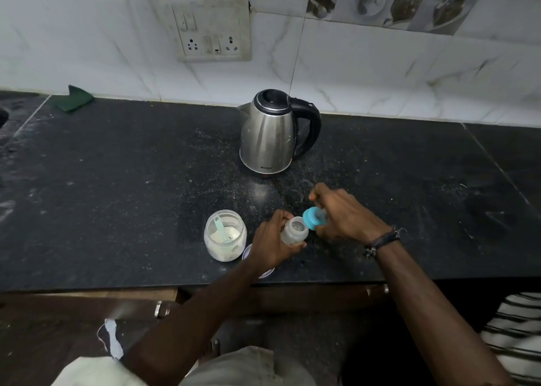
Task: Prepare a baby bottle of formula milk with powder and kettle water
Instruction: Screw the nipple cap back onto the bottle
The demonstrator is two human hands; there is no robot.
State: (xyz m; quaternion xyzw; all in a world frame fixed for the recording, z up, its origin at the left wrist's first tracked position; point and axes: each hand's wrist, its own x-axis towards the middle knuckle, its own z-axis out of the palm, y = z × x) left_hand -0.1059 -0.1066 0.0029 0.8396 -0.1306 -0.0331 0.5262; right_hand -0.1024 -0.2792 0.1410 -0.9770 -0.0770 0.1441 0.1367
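Observation:
My left hand (270,243) grips a small clear baby bottle (294,230) on the black counter; its mouth is uncovered. Just right of the mouth, my right hand (344,213) holds the bottle's blue cap with the teat (312,218), tilted and off the bottle. Left of the bottle stands an open glass jar of white powder (224,235) with a light blue scoop (221,227) inside. A steel kettle (270,135) with a black lid and handle stands behind, lid shut.
A round lid (247,251) lies on the counter partly under my left hand. A green cloth (74,98) sits at the back left by the tiled wall. A wall socket plate (212,30) is above. The counter's front edge (87,286) runs below the jar.

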